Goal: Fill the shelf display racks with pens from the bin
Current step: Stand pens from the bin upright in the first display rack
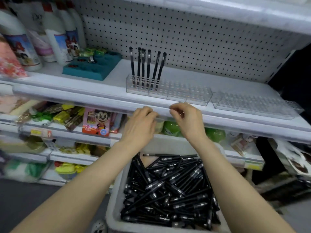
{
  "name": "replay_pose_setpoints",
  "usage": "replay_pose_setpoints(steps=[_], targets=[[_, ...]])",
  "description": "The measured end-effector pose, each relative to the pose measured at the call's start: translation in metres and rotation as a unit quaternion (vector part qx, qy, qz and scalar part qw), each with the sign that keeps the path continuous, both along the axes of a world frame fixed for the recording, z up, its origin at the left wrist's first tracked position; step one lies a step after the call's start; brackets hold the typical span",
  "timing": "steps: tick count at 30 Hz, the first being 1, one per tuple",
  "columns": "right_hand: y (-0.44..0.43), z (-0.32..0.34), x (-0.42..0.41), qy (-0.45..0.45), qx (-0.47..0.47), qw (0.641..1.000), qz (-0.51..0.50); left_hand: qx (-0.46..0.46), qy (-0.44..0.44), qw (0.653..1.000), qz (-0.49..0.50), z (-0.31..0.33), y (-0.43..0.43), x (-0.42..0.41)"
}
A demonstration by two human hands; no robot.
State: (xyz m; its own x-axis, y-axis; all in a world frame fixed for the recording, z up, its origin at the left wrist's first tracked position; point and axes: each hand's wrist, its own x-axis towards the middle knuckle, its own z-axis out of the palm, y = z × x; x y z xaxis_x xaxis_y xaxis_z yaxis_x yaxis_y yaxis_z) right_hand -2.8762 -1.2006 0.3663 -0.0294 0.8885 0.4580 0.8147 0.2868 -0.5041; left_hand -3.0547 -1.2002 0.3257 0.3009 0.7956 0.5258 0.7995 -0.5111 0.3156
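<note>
Pens [168, 185] are lying heaped in the bin [116, 190] directly beneath both hands. Left hand [139, 126] and right hand [187, 120] are curling at the shelf edge [84, 96]; whether they are pinching anything is unclear. Any lift is likely needing to clear that lip, aiming for free holes in the rack [181, 94] up and rightward.

- A white pegboard [193, 39] makes the back wall behind the top shelf [116, 76].
- White bottles [55, 36] and a teal tray [92, 66] stand on its left part.
- Lower shelves [67, 133] carry coloured packets [67, 115] and a box [96, 122] with a cartoon figure.
- The floor [20, 199] is dark grey.
</note>
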Motion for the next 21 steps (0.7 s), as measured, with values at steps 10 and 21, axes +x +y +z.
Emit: replay_pose_setpoints(steps=[10, 21], targets=[[-0.067, -0.098, 0.023, -0.122, -0.197, 0.972, 0.03, -0.104, 0.107, 0.988, 0.051, -0.044, -0.042, 0.009], [-0.06, -0.102, 0.009, -0.234, -0.252, 0.937, 0.064, -0.059, 0.156, 0.983, 0.08, -0.055, -0.04, 0.012]])
